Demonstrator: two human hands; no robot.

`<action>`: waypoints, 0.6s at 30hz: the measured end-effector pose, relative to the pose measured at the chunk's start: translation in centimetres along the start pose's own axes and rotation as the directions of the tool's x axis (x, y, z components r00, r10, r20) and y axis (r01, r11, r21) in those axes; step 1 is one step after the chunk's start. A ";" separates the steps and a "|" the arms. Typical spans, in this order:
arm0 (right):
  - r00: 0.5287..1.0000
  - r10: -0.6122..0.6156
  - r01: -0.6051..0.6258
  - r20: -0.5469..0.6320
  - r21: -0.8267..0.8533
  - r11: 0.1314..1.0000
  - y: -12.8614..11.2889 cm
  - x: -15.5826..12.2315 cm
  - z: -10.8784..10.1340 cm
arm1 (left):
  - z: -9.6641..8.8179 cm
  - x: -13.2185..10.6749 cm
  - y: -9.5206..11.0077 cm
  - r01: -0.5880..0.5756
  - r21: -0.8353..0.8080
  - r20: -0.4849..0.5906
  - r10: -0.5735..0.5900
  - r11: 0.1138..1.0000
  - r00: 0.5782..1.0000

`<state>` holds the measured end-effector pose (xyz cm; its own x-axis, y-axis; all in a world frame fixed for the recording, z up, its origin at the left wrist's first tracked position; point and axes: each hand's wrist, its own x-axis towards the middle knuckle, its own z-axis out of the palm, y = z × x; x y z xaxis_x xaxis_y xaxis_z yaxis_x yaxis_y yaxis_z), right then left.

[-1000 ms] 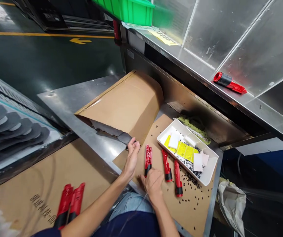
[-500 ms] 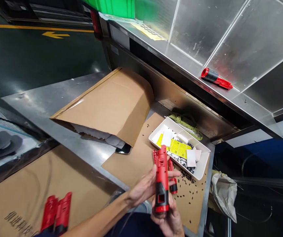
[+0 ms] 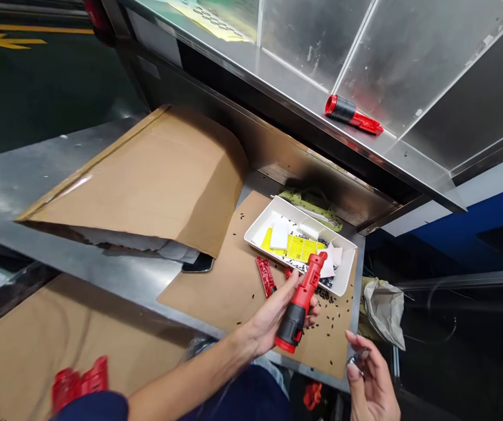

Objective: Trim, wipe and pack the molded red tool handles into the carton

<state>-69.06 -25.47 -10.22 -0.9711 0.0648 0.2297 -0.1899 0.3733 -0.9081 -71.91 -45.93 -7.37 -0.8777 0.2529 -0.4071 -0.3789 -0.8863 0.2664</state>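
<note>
In the head view, the left hand [image 3: 277, 316] closes around a red-and-black plastic tool housing [image 3: 297, 310] above the steel desk [image 3: 80, 251]; the right hand [image 3: 371, 380] hangs half open, its hold unclear. A slack grip could drop the housing among the small black parts [image 3: 334, 318].

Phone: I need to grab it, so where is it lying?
In the head view, the black smartphone lies mid-frame on the steel bench top, its top edge under the folded cardboard sheet, left of the white tray.

Red tool housing [image 3: 300, 303] in left hand [image 3: 271, 316]
</note>
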 end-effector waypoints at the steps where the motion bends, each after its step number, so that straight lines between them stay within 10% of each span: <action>1: 0.997 -0.071 0.070 -0.030 -0.007 0.997 -0.7 -0.1 0.1 | 0.1 -0.1 -0.2 0.032 -0.027 0.037 -0.031 0.999 0.999; 8: 0.943 -0.287 0.292 -0.169 0.005 0.957 -3.1 -1.5 1.6 | 0.9 -1.3 -0.9 -0.026 0.060 0.169 0.016 0.998 0.985; 13: 0.791 -0.604 0.598 -0.100 -0.085 0.797 -2.6 -0.4 0.9 | 1.4 -1.5 -1.4 -0.028 0.011 0.225 0.025 1.000 0.974; 18: 0.756 -0.652 0.632 -0.049 -0.202 0.748 -2.2 -0.6 0.6 | 1.7 -1.9 -1.6 -0.042 -0.001 0.204 0.041 0.999 0.978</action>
<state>-68.19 -26.89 -8.56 -0.6035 -0.1493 0.7832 -0.7267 0.5072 -0.4633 -70.10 -44.32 -5.54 -0.9340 0.2900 -0.2086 -0.3414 -0.8965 0.2825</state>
